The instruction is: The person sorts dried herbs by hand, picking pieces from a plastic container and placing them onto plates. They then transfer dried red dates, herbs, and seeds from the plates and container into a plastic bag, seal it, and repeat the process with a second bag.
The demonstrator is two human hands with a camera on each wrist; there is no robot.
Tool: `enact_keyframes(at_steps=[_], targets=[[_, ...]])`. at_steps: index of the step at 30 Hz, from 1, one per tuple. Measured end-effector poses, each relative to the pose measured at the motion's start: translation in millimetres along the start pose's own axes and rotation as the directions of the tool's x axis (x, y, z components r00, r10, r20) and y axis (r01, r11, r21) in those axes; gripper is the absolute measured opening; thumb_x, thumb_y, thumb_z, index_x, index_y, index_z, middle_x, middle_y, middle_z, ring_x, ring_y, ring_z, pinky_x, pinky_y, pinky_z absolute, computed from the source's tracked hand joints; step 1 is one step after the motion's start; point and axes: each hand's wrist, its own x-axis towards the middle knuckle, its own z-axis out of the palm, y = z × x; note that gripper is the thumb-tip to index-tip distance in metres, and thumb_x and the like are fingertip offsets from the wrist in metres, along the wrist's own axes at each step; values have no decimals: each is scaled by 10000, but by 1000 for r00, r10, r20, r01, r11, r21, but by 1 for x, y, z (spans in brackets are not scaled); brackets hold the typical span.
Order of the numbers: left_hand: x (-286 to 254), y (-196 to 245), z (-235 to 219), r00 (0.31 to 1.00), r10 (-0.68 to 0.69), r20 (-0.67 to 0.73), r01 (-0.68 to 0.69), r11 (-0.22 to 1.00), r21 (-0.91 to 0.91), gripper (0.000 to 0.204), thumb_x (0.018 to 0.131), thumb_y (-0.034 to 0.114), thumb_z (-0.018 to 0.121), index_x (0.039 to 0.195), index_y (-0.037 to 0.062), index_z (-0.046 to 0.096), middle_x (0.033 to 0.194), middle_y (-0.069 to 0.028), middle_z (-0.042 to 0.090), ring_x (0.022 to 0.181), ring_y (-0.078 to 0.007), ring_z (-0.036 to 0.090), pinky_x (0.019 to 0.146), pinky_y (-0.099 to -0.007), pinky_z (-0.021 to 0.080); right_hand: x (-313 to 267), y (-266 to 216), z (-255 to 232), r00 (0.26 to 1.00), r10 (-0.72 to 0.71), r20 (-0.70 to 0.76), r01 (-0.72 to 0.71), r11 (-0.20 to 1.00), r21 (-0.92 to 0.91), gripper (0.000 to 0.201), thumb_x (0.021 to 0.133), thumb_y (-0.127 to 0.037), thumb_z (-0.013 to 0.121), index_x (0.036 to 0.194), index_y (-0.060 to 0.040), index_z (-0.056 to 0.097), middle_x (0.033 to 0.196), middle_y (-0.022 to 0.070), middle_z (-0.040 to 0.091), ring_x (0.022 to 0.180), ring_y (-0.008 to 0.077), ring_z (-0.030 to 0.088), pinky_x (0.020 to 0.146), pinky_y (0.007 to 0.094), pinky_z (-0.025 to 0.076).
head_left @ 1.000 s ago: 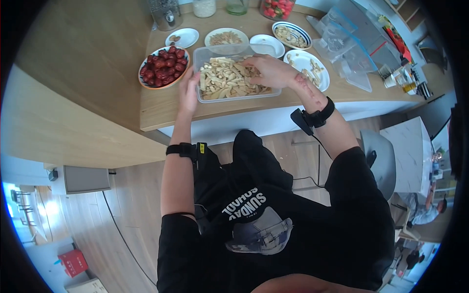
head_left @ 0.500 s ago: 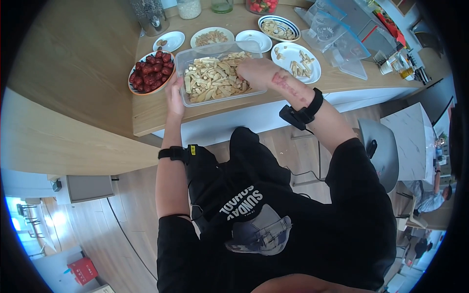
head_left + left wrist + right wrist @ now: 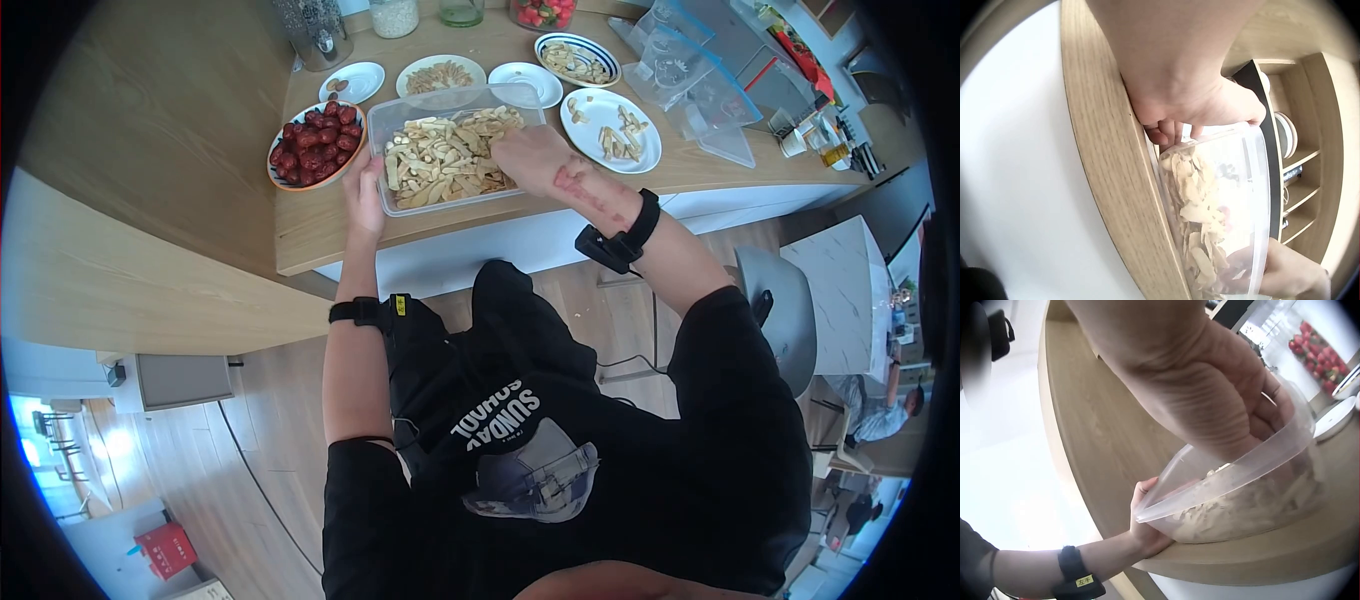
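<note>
A clear plastic box [image 3: 462,203] full of pale tan dried slices [image 3: 440,160] stands at the counter's front edge. My left hand [image 3: 363,200] grips its left end; in the left wrist view the thumb lies along the rim and the fingers are lower on the outside. Inside the right end is my right hand [image 3: 535,160], knuckles up, its fingers [image 3: 1266,419] bent down among the slices with the tips hidden. A bowl of red dates [image 3: 318,145] sits just left of the box.
Behind the box are small white plates [image 3: 525,80], a plate of shreds [image 3: 440,76] and a blue-rimmed dish of slices [image 3: 577,60]. To the right lie a white plate with a few slices [image 3: 610,130] and clear zip bags [image 3: 690,80]. Jars [image 3: 395,17] line the back.
My right hand has gone from spread fingers over the slices to bent fingers dug in at the box's right end. My left hand keeps its hold. The head view has shifted slightly.
</note>
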Motion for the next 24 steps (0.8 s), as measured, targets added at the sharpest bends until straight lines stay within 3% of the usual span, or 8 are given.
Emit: enact_keyframes(at_steps=[3, 6, 15, 18, 20, 21, 23, 24], targets=[[-1, 7, 3, 999, 54, 3, -54, 997, 50, 484, 939, 233, 485, 1277, -99, 584, 1193, -142, 650, 1104, -209, 565, 999, -317, 410, 0, 3, -3, 997, -53, 55, 55, 998, -35, 125, 810, -31, 633, 882, -4, 731, 917, 170, 728, 895, 317, 726, 723, 405, 589], [0, 6, 2, 1000, -14, 11, 14, 1000, 15, 477, 941, 240, 486, 1260, -96, 596, 1171, -131, 658, 1079, -209, 572, 981, -319, 418, 5, 8, 2, 997, -50, 51, 52, 998, -24, 136, 819, -31, 629, 903, -3, 732, 925, 171, 729, 900, 320, 725, 737, 402, 588], [-1, 6, 2, 1000, 11, -8, -10, 996, 86, 482, 948, 287, 485, 1231, -80, 617, 1096, -155, 678, 1035, -213, 588, 952, -324, 430, 9, 13, 3, 980, -59, 188, 67, 997, -36, 183, 834, -54, 624, 977, 19, 712, 985, 172, 726, 927, 315, 721, 748, 404, 586], [-2, 7, 4, 999, 42, -31, -38, 991, 128, 470, 951, 281, 489, 1222, -80, 621, 1093, -149, 678, 1025, -208, 587, 941, -320, 434, 8, 16, -1, 983, -48, 176, 47, 999, 9, 178, 786, -29, 651, 950, 25, 692, 992, 206, 698, 948, 358, 693, 767, 426, 572], [-2, 9, 4, 999, 30, -34, -26, 992, 122, 464, 953, 275, 492, 1222, -80, 621, 1088, -145, 679, 1017, -205, 588, 935, -317, 438, 9, 23, -9, 997, -73, -31, 78, 959, 274, 197, 876, -80, 625, 1042, 23, 646, 940, 171, 693, 907, 298, 715, 731, 389, 573], [-2, 10, 4, 999, 17, -30, -14, 993, 117, 458, 954, 270, 494, 1221, -80, 621, 1082, -141, 680, 1008, -201, 589, 929, -315, 441, 13, 26, -12, 996, -78, -31, 84, 959, 272, 197, 876, -80, 625, 1042, 23, 646, 940, 171, 693, 907, 298, 715, 731, 389, 573], [-3, 12, 6, 999, 15, -34, -11, 994, 106, 455, 957, 268, 497, 1223, -79, 619, 1076, -138, 681, 1001, -198, 591, 924, -312, 444, 22, 31, -20, 989, -88, -117, 144, 724, 674, 245, 977, -175, 589, 1135, 11, 597, 926, 97, 673, 848, 203, 718, 695, 326, 565], [-3, 13, 7, 999, 10, -34, -7, 996, 93, 451, 959, 267, 499, 1226, -78, 617, 1071, -135, 683, 994, -196, 593, 918, -310, 447, 26, 31, -23, 989, -92, -120, 149, 724, 674, 245, 977, -175, 589, 1135, 11, 597, 926, 97, 673, 848, 203, 718, 695, 326, 565]])
